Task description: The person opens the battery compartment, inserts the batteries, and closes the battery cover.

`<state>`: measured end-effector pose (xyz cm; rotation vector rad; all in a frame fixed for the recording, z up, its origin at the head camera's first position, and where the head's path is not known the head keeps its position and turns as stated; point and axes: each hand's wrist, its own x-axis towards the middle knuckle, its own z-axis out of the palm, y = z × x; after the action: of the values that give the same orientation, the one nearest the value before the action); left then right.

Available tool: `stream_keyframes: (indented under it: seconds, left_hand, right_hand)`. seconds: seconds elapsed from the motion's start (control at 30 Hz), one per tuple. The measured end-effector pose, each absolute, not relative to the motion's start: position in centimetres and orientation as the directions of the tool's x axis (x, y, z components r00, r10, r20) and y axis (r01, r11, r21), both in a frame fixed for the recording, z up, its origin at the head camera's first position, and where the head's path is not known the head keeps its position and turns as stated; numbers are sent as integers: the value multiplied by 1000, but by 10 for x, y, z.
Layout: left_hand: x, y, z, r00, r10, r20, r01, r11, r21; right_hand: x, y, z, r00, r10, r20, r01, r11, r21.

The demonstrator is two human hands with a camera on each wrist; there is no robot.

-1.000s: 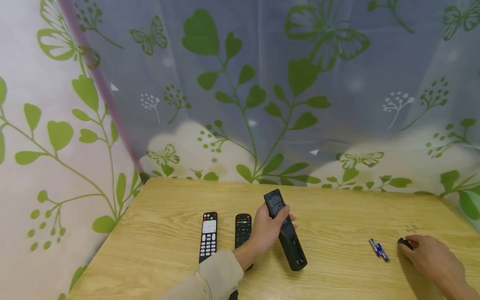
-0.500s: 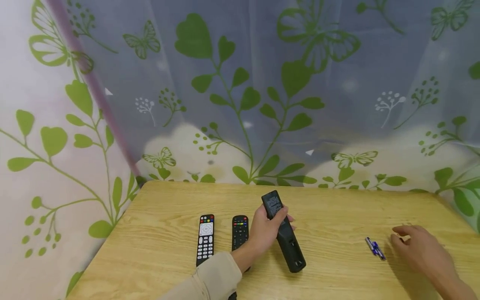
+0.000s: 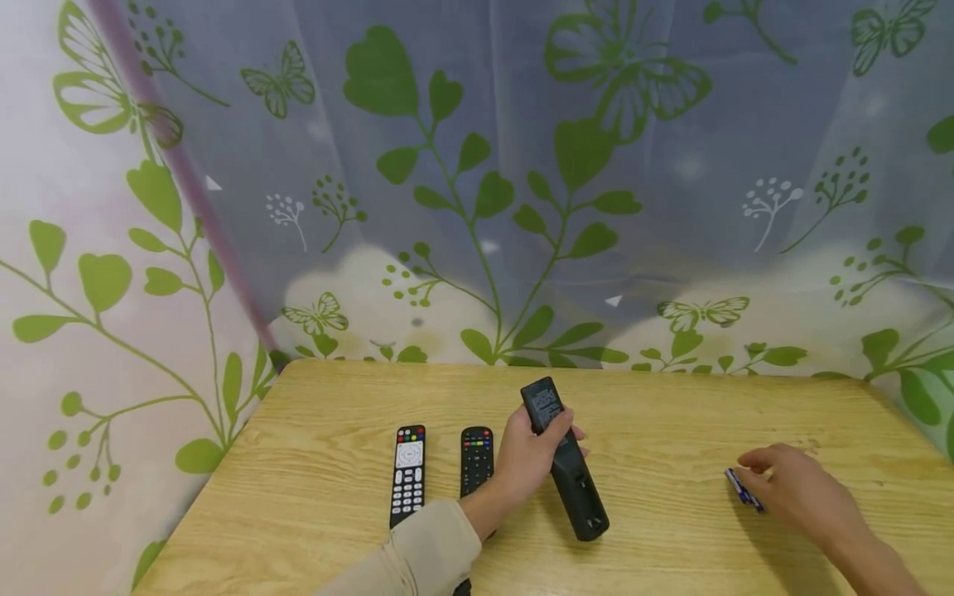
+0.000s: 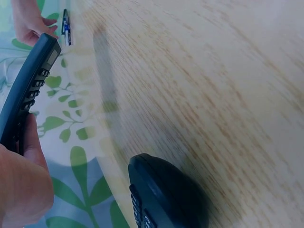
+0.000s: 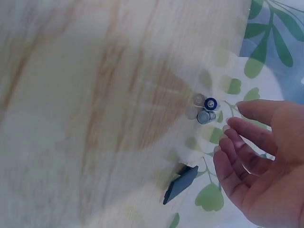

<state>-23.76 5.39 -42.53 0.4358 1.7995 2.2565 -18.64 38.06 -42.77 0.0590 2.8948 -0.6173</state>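
Observation:
My left hand (image 3: 525, 459) grips a black remote control (image 3: 577, 488), back side up, with its battery compartment uncovered. The thumb lies across its label side. In the left wrist view, the remote's buttons face the table. My right hand (image 3: 808, 501) is beside two blue-and-silver batteries (image 3: 745, 495) lying together on the table. In the right wrist view its thumb and fingers are parted, fingertips near the batteries (image 5: 206, 110) with nothing between them. A small black battery cover (image 5: 180, 184) lies near that hand; in the head view the hand hides it.
A black remote with white keys (image 3: 408, 472) lies on the wooden table (image 3: 656, 447) at the left. Another black remote (image 3: 477, 463) lies beside it, partly hidden under my left forearm. A leaf-patterned curtain (image 3: 447, 207) stands behind the table's back edge.
My right hand has let go of the black battery cover and moved left to the batteries. My left hand keeps holding the remote in nearly the same place.

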Motion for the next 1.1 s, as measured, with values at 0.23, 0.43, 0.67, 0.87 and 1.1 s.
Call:
stream_keyframes:
  seconds: [0.23,0.43,0.67,0.87,1.1]
  left_hand:
    - [-236,52,-424,-931,355,89,9,-221,975]
    - [-236,51,-424,-928,357,103,23,-222,975]
    - [-235,48,-425,-928,354,117,39,-219,975]
    - [-235,47,-426,-933,348,96,22,-210,977]
    - [-238,46,-424,-937,342,77,0,-218,976]
  right_hand:
    - [-190,377,-432,-977,-3,-215,81,921,-381]
    - [-191,375,-437,-980,0,-198,74,928,-365]
    - [-192,373,-440,-979,15,-202,87,932,-353]
    - [-192,371,-442,-983,36,-179,97,933,-346]
    - [-191,365,-435,-988,35,-149,95,904,-417]
